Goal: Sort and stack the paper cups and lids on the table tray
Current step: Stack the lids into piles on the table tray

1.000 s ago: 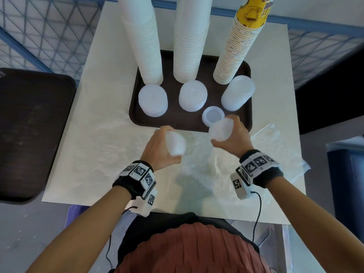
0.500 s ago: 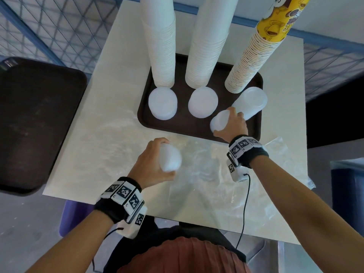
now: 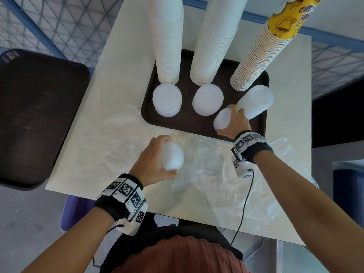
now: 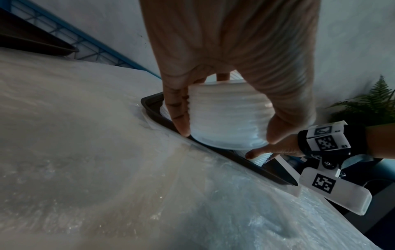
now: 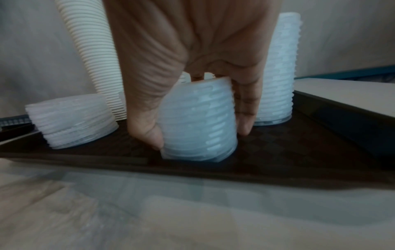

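Note:
A dark brown tray (image 3: 149,95) holds three tall cup stacks: two white (image 3: 169,42) (image 3: 214,40) and one yellow-printed (image 3: 262,56). In front of them stand translucent lid stacks (image 3: 167,100) (image 3: 207,99) and a taller one (image 3: 256,101). My right hand (image 3: 235,123) grips another stack of lids (image 5: 198,121) and holds it down on the tray's front right, its lower edge tilted against the tray floor. My left hand (image 3: 155,154) grips a second stack of lids (image 4: 226,115) above the table, in front of the tray.
Crumpled clear plastic wrap (image 3: 216,174) covers the white table's (image 3: 122,56) near half, running off the right edge. A second dark tray (image 3: 37,115) sits on the left, beside the table. Wire mesh fencing (image 3: 59,26) runs behind.
My right hand carried its lid stack forward from the table edge onto the tray's front right, covering the single lid that lay there. The left hand stayed nearly still with its stack.

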Demonstrator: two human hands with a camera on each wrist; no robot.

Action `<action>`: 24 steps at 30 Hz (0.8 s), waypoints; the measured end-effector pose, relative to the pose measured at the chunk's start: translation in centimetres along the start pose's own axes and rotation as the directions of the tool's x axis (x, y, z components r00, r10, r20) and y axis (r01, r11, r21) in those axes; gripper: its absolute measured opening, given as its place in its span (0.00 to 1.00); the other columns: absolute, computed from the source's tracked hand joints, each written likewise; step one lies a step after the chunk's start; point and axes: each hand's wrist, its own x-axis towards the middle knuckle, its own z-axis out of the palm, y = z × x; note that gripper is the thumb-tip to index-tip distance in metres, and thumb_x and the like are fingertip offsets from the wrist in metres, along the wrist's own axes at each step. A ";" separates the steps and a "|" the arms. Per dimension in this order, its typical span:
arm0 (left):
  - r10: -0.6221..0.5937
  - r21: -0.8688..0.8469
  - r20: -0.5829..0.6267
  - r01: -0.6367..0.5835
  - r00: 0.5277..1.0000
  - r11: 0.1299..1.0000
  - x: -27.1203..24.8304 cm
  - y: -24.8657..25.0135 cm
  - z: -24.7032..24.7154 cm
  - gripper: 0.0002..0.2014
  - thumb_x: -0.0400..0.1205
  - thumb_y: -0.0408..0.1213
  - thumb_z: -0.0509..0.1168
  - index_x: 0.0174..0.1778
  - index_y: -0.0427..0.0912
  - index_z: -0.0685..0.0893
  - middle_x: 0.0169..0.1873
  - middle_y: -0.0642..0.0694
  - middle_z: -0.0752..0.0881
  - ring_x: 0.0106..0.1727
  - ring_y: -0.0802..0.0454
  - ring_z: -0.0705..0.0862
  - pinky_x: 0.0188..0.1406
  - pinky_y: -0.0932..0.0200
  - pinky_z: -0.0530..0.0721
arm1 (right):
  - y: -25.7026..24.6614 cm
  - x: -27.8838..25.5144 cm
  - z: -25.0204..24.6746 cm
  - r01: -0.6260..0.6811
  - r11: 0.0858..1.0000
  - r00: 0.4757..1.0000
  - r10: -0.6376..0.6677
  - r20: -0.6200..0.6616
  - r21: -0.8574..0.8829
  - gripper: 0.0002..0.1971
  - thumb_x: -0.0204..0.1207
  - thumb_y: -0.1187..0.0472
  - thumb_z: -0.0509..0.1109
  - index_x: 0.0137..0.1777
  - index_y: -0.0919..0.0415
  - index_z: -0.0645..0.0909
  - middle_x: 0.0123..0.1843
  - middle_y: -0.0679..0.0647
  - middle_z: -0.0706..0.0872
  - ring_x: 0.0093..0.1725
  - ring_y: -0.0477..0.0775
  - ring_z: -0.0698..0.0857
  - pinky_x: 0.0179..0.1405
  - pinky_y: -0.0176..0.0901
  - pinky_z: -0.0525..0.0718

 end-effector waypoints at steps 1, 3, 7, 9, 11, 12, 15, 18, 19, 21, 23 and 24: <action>-0.001 0.002 0.004 0.001 1.000 1.000 0.0 -0.1 0.0 0.41 0.62 0.40 0.79 0.68 0.50 0.64 0.64 0.50 0.70 0.59 0.54 0.72 0.56 0.61 0.68 | 0.0 0.0 0.0 0.010 1.000 1.000 -0.010 0.006 -0.001 0.42 0.58 0.56 0.82 0.71 0.57 0.64 0.64 0.63 0.71 0.61 0.71 0.78 0.57 0.61 0.79; -0.003 0.008 0.014 0.003 1.000 1.000 0.2 -0.1 0.1 0.41 0.62 0.40 0.79 0.68 0.50 0.64 0.64 0.50 0.70 0.60 0.51 0.73 0.56 0.60 0.69 | 0.1 0.0 -0.1 0.017 1.000 1.000 -0.017 0.017 -0.010 0.43 0.59 0.56 0.82 0.72 0.56 0.63 0.64 0.62 0.71 0.62 0.70 0.77 0.59 0.62 0.78; -0.002 0.028 0.030 0.001 1.000 1.000 0.8 0.3 0.1 0.41 0.62 0.41 0.78 0.68 0.51 0.64 0.64 0.49 0.70 0.61 0.48 0.74 0.55 0.59 0.70 | 0.1 -0.4 -0.3 0.012 1.000 1.000 -0.012 0.001 -0.021 0.48 0.58 0.53 0.82 0.76 0.53 0.59 0.67 0.62 0.70 0.64 0.70 0.77 0.61 0.62 0.78; 0.005 0.028 0.034 -0.006 0.999 1.000 1.2 0.6 0.1 0.41 0.62 0.40 0.79 0.68 0.51 0.64 0.63 0.49 0.70 0.60 0.48 0.74 0.56 0.59 0.70 | 0.2 -0.9 -0.5 0.021 0.999 1.000 -0.021 -0.021 -0.027 0.51 0.58 0.50 0.82 0.78 0.53 0.57 0.68 0.63 0.71 0.65 0.71 0.76 0.62 0.63 0.77; 0.015 0.035 0.041 -0.016 0.999 0.999 1.8 1.2 0.1 0.41 0.62 0.40 0.78 0.68 0.51 0.64 0.64 0.49 0.70 0.60 0.48 0.74 0.56 0.59 0.70 | 0.4 -1.5 -0.8 0.031 0.999 0.999 -0.032 -0.043 -0.026 0.52 0.58 0.49 0.82 0.79 0.52 0.56 0.69 0.63 0.70 0.67 0.71 0.75 0.61 0.63 0.78; 0.023 0.039 0.042 -0.025 0.999 0.999 2.1 1.5 0.1 0.41 0.62 0.40 0.78 0.68 0.51 0.64 0.64 0.49 0.70 0.60 0.49 0.73 0.57 0.59 0.70 | 0.6 -2.1 -1.1 0.035 0.999 0.998 -0.036 -0.060 -0.016 0.52 0.58 0.48 0.82 0.79 0.52 0.56 0.70 0.63 0.70 0.67 0.71 0.74 0.60 0.63 0.78; 0.059 0.052 0.029 -0.060 0.998 0.997 3.4 3.0 0.1 0.40 0.61 0.41 0.78 0.67 0.51 0.64 0.63 0.48 0.71 0.58 0.51 0.73 0.54 0.59 0.71 | 2.0 -4.5 -1.3 0.058 0.996 0.981 -0.044 -0.189 0.072 0.49 0.59 0.47 0.80 0.78 0.53 0.58 0.69 0.61 0.70 0.65 0.68 0.75 0.56 0.61 0.79; 0.107 0.089 0.004 -0.107 0.994 0.990 5.4 5.1 0.4 0.42 0.61 0.41 0.79 0.68 0.47 0.65 0.63 0.47 0.72 0.60 0.51 0.73 0.52 0.60 0.69 | 4.4 -7.8 -0.5 0.058 0.986 0.961 -0.013 -0.277 0.155 0.45 0.63 0.50 0.79 0.78 0.55 0.60 0.68 0.61 0.71 0.65 0.65 0.75 0.53 0.57 0.80; 0.133 0.112 0.002 -0.132 0.991 0.985 6.2 6.0 0.6 0.43 0.60 0.40 0.79 0.69 0.46 0.65 0.63 0.46 0.72 0.60 0.50 0.73 0.52 0.61 0.69 | 5.4 -8.9 0.0 0.032 0.986 0.965 0.012 -0.261 0.162 0.43 0.65 0.51 0.78 0.77 0.56 0.61 0.69 0.61 0.71 0.65 0.65 0.75 0.53 0.57 0.80; 0.180 0.164 0.012 -0.180 0.984 0.970 7.7 8.1 0.9 0.44 0.60 0.39 0.80 0.70 0.41 0.65 0.62 0.42 0.72 0.61 0.48 0.73 0.52 0.60 0.69 | 7.5 -11.1 1.6 -0.026 0.988 0.979 0.055 -0.196 0.150 0.39 0.66 0.51 0.77 0.76 0.57 0.65 0.70 0.62 0.70 0.67 0.65 0.73 0.56 0.57 0.79; 0.211 0.209 0.029 -0.212 0.977 0.954 9.3 10.2 1.6 0.43 0.62 0.38 0.79 0.71 0.39 0.65 0.62 0.39 0.72 0.61 0.44 0.74 0.51 0.57 0.72 | 9.5 -13.2 3.2 -0.062 0.989 0.987 0.080 -0.136 0.130 0.38 0.65 0.49 0.78 0.74 0.57 0.68 0.71 0.63 0.69 0.69 0.66 0.72 0.60 0.58 0.77; 0.217 0.231 0.036 -0.219 0.976 0.948 10.0 11.1 2.0 0.42 0.62 0.38 0.79 0.70 0.39 0.65 0.61 0.38 0.72 0.60 0.42 0.75 0.51 0.55 0.74 | 10.4 -14.1 3.9 -0.077 0.990 0.989 0.091 -0.115 0.120 0.38 0.64 0.49 0.78 0.73 0.57 0.69 0.71 0.63 0.69 0.70 0.66 0.71 0.62 0.59 0.76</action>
